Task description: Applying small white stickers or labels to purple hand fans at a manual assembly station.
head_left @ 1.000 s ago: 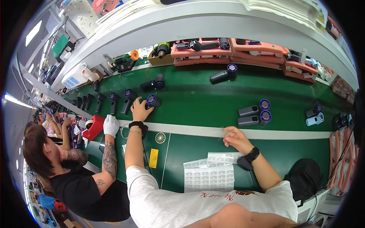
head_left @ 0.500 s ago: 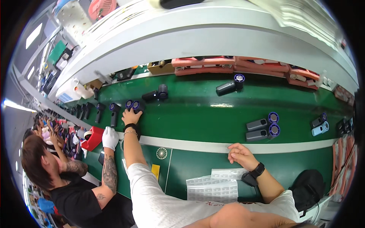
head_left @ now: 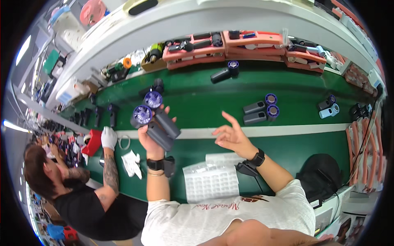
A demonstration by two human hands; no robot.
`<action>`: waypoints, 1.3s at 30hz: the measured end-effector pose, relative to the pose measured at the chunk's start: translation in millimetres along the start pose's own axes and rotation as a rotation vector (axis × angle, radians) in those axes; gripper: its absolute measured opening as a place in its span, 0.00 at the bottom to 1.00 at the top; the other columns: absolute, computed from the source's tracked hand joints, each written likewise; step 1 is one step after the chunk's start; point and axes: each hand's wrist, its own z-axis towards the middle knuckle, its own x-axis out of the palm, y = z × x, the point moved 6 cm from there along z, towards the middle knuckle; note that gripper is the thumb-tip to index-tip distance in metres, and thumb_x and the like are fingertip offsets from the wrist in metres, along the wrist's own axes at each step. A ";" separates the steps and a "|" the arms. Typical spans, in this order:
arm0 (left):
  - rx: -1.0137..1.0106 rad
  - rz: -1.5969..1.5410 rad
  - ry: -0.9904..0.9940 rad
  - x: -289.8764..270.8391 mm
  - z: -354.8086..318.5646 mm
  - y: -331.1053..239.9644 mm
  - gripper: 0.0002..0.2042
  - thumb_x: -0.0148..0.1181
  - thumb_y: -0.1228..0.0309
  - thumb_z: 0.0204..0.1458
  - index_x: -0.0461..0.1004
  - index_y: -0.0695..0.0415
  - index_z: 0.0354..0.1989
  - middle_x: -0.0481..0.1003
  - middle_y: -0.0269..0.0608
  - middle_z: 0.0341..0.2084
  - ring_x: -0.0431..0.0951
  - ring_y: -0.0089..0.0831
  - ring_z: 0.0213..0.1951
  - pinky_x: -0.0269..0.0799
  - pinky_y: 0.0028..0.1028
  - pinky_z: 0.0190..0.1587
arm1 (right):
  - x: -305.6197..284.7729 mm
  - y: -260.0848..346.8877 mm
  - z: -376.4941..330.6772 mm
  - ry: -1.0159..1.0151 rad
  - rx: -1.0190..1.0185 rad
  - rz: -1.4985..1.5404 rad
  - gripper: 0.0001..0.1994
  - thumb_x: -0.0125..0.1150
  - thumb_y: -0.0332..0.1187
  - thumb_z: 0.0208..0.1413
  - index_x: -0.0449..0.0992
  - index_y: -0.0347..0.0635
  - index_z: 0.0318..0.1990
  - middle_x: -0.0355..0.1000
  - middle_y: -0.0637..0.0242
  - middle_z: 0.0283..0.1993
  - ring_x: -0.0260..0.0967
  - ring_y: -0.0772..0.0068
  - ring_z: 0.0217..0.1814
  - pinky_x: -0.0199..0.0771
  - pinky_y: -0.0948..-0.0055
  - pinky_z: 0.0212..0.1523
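Observation:
Two dark grey handheld fans are in my left hand (head_left: 150,143), its fingers wrapped round their handles. The nearer fan (head_left: 142,115) and the farther fan (head_left: 153,99) both show purple blades facing up. My right hand (head_left: 236,139) hovers past the white strip, fingers apart, with nothing in it. Beyond it, a pair of grey fans (head_left: 254,118) with purple rims lies on the green belt (head_left: 197,110). One more dark fan (head_left: 223,75) lies farther back, and another (head_left: 158,85) is partly hidden behind the held ones. Sheets of labels (head_left: 211,180) lie before me on the bench.
At left a co-worker's white-gloved hand (head_left: 109,138) rests beside a red tape dispenser (head_left: 92,142). White gloves (head_left: 132,164) lie on the bench. Pink foam trays (head_left: 193,53) line the back under a white shelf. A black bag (head_left: 320,176) sits at right, near a light blue fan (head_left: 329,111).
My left hand has lifted two fans off the belt and brought them closer, to the right. My right hand has moved left and farther out, fingers spreading. The view has shifted.

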 end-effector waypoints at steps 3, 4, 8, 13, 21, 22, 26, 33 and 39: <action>0.051 -0.228 0.069 61.5 -20.7 19.2 0.24 0.50 0.55 0.45 0.66 0.54 0.50 0.60 0.51 0.57 0.60 0.49 0.60 0.65 0.53 0.53 | 28.1 41.7 -9.3 0.049 -0.155 -0.081 0.39 0.59 0.17 0.48 0.45 0.46 0.65 0.69 0.61 0.40 0.67 0.79 0.37 0.69 0.78 0.41; 0.063 -0.337 0.112 75.2 -24.6 24.9 0.25 0.50 0.54 0.45 0.66 0.54 0.50 0.59 0.51 0.58 0.59 0.48 0.60 0.65 0.54 0.53 | 33.0 52.2 -11.8 0.011 -0.165 -0.054 0.39 0.60 0.17 0.48 0.46 0.45 0.65 0.69 0.62 0.38 0.67 0.79 0.37 0.69 0.79 0.39; 0.059 -0.377 0.178 108.0 -35.1 47.3 0.25 0.51 0.52 0.44 0.67 0.54 0.48 0.58 0.52 0.58 0.60 0.49 0.60 0.65 0.53 0.52 | 39.0 71.2 -24.9 -0.079 -0.201 -0.002 0.38 0.61 0.17 0.47 0.48 0.42 0.64 0.70 0.64 0.34 0.67 0.81 0.34 0.68 0.82 0.34; 0.090 -0.320 0.218 128.8 -48.6 58.0 0.25 0.51 0.51 0.43 0.68 0.53 0.48 0.58 0.52 0.58 0.61 0.49 0.59 0.66 0.53 0.52 | 39.6 76.8 -38.8 -0.127 -0.206 0.006 0.36 0.62 0.17 0.46 0.50 0.41 0.62 0.70 0.67 0.30 0.67 0.83 0.30 0.66 0.85 0.30; 0.171 -0.188 0.214 138.5 -54.3 54.4 0.22 0.49 0.50 0.46 0.71 0.52 0.45 0.59 0.49 0.56 0.60 0.46 0.59 0.67 0.53 0.51 | 39.0 77.7 -46.0 -0.222 -0.316 -0.100 0.33 0.63 0.18 0.46 0.53 0.41 0.59 0.68 0.68 0.29 0.66 0.84 0.29 0.64 0.85 0.29; 0.183 -0.170 0.224 140.2 -55.4 54.3 0.22 0.49 0.50 0.46 0.71 0.51 0.45 0.59 0.49 0.56 0.61 0.46 0.59 0.67 0.52 0.51 | 38.3 76.8 -47.4 -0.259 -0.360 -0.151 0.33 0.63 0.18 0.46 0.53 0.41 0.58 0.68 0.68 0.29 0.67 0.84 0.29 0.64 0.86 0.28; 0.204 -0.177 0.231 143.0 -55.9 54.1 0.22 0.50 0.51 0.45 0.70 0.52 0.45 0.59 0.50 0.56 0.62 0.47 0.58 0.67 0.53 0.51 | 43.0 75.8 -52.2 -0.327 -0.554 -0.396 0.28 0.63 0.22 0.49 0.54 0.42 0.55 0.66 0.70 0.28 0.66 0.85 0.31 0.65 0.85 0.30; 0.138 -0.338 0.199 129.3 -49.8 61.5 0.23 0.52 0.53 0.43 0.71 0.53 0.45 0.60 0.52 0.56 0.63 0.49 0.56 0.66 0.55 0.52 | 30.9 53.3 -28.3 -0.180 -0.033 0.216 0.20 0.60 0.31 0.54 0.59 0.43 0.51 0.63 0.75 0.29 0.61 0.86 0.33 0.62 0.83 0.31; 0.205 -0.292 0.177 128.3 -46.2 54.8 0.22 0.52 0.52 0.43 0.72 0.52 0.45 0.60 0.52 0.55 0.64 0.48 0.56 0.68 0.52 0.51 | 27.1 64.4 -37.2 -0.105 -0.143 0.033 0.10 0.64 0.31 0.51 0.71 0.42 0.39 0.61 0.77 0.28 0.57 0.86 0.32 0.57 0.83 0.31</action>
